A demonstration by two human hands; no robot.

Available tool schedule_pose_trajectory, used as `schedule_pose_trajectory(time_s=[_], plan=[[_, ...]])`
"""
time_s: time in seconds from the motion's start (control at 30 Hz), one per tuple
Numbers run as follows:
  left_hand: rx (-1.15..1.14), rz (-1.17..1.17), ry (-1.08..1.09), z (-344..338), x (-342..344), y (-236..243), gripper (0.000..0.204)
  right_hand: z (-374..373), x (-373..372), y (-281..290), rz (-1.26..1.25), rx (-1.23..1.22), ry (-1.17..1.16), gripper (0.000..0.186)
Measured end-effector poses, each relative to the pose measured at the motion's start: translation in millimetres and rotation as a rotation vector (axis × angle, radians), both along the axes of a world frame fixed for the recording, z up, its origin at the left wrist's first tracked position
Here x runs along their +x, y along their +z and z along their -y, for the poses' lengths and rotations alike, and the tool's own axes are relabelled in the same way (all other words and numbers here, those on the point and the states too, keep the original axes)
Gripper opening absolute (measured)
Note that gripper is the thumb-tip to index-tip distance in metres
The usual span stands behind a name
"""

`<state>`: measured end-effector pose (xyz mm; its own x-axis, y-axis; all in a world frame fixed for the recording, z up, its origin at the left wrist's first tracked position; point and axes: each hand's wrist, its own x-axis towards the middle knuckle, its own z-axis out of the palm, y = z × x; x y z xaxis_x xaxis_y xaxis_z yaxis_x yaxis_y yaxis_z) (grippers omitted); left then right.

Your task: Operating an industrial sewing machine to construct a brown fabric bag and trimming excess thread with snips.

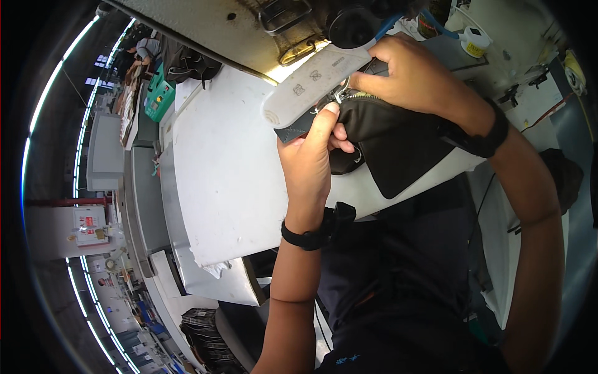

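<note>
A dark olive-brown fabric piece with a metal zipper lies under a sewing machine head and its pale grey oblong cover. My left hand grips the zipper end and a small dark panel, thumb on top and fingers curled beneath. To its upper right, my right hand is closed at the zipper's upper stretch, beside the cover; some fingertips are hidden behind it, so exactly what they pinch is hard to make out.
The white work surface has a metal strip along its left. A green box, dark bundled items and another person are at the upper left. A small bottle stands at the upper right.
</note>
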<state>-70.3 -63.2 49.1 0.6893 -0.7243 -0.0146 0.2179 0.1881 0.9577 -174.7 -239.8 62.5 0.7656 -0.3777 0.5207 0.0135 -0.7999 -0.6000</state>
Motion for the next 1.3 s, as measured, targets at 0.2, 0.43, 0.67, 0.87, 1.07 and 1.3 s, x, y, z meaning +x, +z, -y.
schedule_pose_trajectory(time_s=[0.2, 0.43, 0.67, 0.87, 1.07, 1.3], plan=[[-0.017, -0.02, -0.023, 0, 2, -5, 0.03, 0, -1, 1, 0.0, -0.039, 0.01, 0.025], [-0.068, -0.037, -0.067, -2, 5, -10, 0.029, -1, 0, 1, 0.008, -0.004, 0.036, 0.027], [-0.032, -0.069, -0.067, -3, 3, -5, 0.03, -3, -3, -1, 0.021, -0.055, -0.027, 0.026], [-0.016, 0.105, 0.001, 0, -3, -9, 0.034, 2, 0, -5, 0.103, -0.052, 0.021, 0.026], [-0.008, 0.13, 0.013, -2, -4, -10, 0.036, 4, -5, -5, 0.055, -0.046, 0.098, 0.033], [-0.047, 0.152, 0.048, 0, -12, -8, 0.035, 6, -5, -5, 0.023, -0.057, 0.145, 0.041]])
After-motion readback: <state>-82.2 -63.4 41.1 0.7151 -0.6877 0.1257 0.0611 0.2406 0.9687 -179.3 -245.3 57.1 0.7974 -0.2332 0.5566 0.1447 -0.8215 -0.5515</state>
